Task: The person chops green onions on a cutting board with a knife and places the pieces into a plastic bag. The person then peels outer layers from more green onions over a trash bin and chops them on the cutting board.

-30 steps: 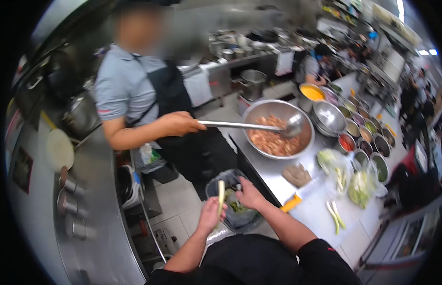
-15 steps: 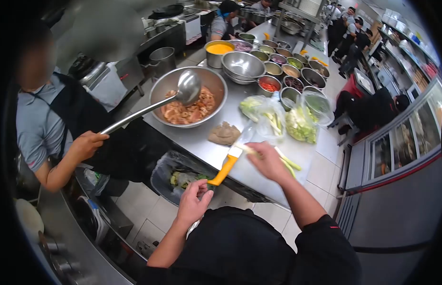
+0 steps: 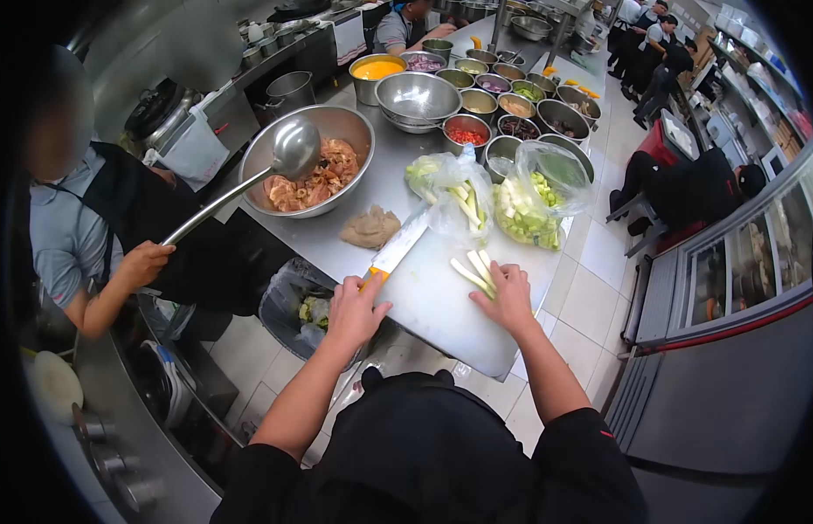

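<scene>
My left hand [image 3: 355,313] is closed around the yellow handle of a kitchen knife [image 3: 401,242]. The wide blade lies at the left edge of a white cutting board [image 3: 424,304], pointing away from me. On the board's right side, my right hand [image 3: 511,302] grips a few green onions [image 3: 474,270], their pale ends pointing left and away. Just beyond the board sit a plastic bag of green onions [image 3: 466,205] and a clear bag of chopped pale-green vegetable [image 3: 530,214]. A crumpled brown cloth or bag [image 3: 370,229] lies left of the blade.
At left, a co-worker's hand [image 3: 146,265] holds a ladle [image 3: 218,205] over a large bowl [image 3: 358,148] of raw meat. Several metal ingredient pots [image 3: 467,131] and an empty steel bowl [image 3: 418,98] stand farther back. A lined trash bin [image 3: 280,307] is below the table's left edge.
My left hand has moved onto the knife handle, and the knife now lies lower on the board. My right hand has come down onto the green onions.
</scene>
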### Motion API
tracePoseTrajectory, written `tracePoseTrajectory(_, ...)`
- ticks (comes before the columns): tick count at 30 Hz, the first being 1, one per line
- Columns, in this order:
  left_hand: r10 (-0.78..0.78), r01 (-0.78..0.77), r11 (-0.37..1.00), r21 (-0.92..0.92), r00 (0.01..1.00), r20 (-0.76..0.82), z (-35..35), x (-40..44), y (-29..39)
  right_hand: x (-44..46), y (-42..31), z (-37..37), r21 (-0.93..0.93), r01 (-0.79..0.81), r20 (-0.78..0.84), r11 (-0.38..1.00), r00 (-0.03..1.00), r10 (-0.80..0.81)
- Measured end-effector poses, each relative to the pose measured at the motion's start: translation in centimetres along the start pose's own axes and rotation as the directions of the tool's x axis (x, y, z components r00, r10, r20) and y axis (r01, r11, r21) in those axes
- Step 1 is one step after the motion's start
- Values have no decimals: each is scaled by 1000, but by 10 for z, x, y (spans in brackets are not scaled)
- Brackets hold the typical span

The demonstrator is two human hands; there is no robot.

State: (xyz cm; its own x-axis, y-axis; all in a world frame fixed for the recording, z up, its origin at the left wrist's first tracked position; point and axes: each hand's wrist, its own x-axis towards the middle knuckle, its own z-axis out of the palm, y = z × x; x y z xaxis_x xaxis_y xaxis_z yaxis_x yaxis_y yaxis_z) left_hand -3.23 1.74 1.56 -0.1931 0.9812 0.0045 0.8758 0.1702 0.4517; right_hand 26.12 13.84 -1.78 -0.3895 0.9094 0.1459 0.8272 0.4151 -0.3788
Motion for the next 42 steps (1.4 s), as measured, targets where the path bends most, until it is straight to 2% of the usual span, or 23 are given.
tracePoseTrajectory(2, -15, 15, 1000, 23, 1000, -19, 8, 9, 0, 0, -5, 9, 27, 56, -20, 998, 998, -55)
tracePoseTrajectory(5, -37, 37, 999, 9, 997, 68, 11, 19, -4, -2, -16, 13, 91, 135, 57, 987, 989, -140)
tracePoseTrajectory(6, -66, 67, 998, -9, 995, 80, 7, 16, -3, -2, -18, 11, 97, 134, 104, 986, 984, -144)
tracePoseTrajectory(11, -130, 161, 969, -187, 977, 167, -20, -34, -2, -4, -21, 11, 152, 142, 62, 978, 986, -152)
tracePoseTrajectory(14, -191, 226, 967, -114, 947, 260, -39, -73, 11, -6, -29, 7, 150, 125, 44, 981, 990, -132)
tracePoseTrajectory(17, -116, 164, 977, -133, 942, 314, -33, -83, 19, -2, -29, 14, 156, 132, 35, 979, 990, -139)
tracePoseTrajectory(21, -93, 162, 973, -166, 928, 361, -24, -77, 29, -3, -33, 16, 127, 92, 54, 988, 994, -100)
tracePoseTrajectory(24, -84, 146, 977, -153, 931, 357, -28, -76, 28, -4, -38, 9, 134, 100, 2, 986, 995, -102)
tracePoseTrajectory(27, -51, 102, 986, -129, 935, 351, -22, -69, 22, 1, -34, 17, 216, 193, -50, 957, 981, -187)
tracePoseTrajectory(31, -28, 103, 983, -149, 898, 439, -21, -48, 31, 1, -39, 18, 213, 131, 14, 968, 990, -137)
tracePoseTrajectory(34, -25, 44, 998, -33, 892, 452, -9, -41, 17, 0, -45, 15, 216, 140, -19, 966, 990, -139)
tracePoseTrajectory(37, -47, 36, 999, 35, 899, 434, -39, -50, 33, 5, -42, 21, 228, 192, -53, 955, 981, -185)
tracePoseTrajectory(42, -83, -34, 982, 186, 807, 585, -65, -51, 57, 7, -39, 27, 205, 206, -27, 957, 978, -205)
